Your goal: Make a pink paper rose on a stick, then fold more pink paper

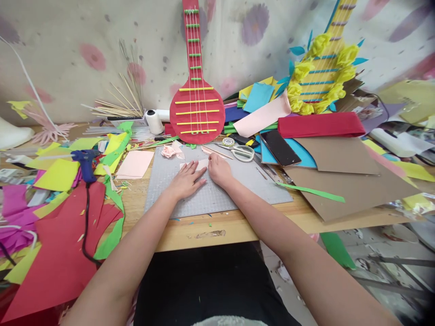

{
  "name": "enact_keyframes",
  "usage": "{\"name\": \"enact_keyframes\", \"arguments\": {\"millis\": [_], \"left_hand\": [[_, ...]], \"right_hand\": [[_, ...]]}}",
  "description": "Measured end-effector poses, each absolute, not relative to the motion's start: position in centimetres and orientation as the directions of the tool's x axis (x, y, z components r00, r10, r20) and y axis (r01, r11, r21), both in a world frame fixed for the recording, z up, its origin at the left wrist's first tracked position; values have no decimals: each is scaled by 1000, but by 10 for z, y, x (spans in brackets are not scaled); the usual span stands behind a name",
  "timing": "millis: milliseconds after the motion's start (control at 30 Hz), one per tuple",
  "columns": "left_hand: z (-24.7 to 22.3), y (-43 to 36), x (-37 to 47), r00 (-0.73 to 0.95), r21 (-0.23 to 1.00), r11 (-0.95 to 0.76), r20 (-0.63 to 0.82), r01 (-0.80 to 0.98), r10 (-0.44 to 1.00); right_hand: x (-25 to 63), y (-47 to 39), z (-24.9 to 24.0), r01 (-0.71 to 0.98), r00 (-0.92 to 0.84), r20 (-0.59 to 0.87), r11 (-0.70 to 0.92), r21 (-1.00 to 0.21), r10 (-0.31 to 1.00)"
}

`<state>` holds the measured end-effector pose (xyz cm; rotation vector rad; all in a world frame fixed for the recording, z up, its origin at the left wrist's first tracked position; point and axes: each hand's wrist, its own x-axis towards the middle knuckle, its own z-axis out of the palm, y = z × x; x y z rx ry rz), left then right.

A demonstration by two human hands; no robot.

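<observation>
A small piece of pale pink paper [203, 164] lies on the grey gridded cutting mat [258, 192]. My left hand [188, 181] rests flat over its left part, fingers spread. At the paper's right edge, the fingers of my right hand [219, 169] are curled and closed on it; the fingertips are partly hidden. A crumpled pale pink paper flower [172, 150] sits at the mat's back left. Behind my right hand lie a pale pink strip [216, 152] and white-handled scissors [244, 153]. A stack of pale pink paper squares [135, 164] is left of the mat.
A red paper lute [197, 112] stands against the wall, with a yellow flowered one [317, 83] to the right. A blue glue gun [85, 164] with its cord lies left, among coloured paper. A phone [280, 148] and brown cardboard [353, 190] lie right.
</observation>
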<state>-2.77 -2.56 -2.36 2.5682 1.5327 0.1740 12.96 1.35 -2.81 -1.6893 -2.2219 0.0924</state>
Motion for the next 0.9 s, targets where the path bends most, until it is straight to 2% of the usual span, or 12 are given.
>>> {"name": "enact_keyframes", "arguments": {"millis": [200, 467, 900], "left_hand": [[-25, -26, -27, 473, 188, -470, 29, 863, 880], [-23, -28, -24, 460, 201, -453, 16, 868, 888], [-22, -30, -23, 457, 178, -452, 14, 874, 889]], "right_hand": [[133, 9, -29, 901, -277, 271, 347, -261, 922], [136, 9, -27, 883, -230, 225, 300, -361, 947], [136, 10, -30, 864, -224, 278, 322, -386, 934]]}}
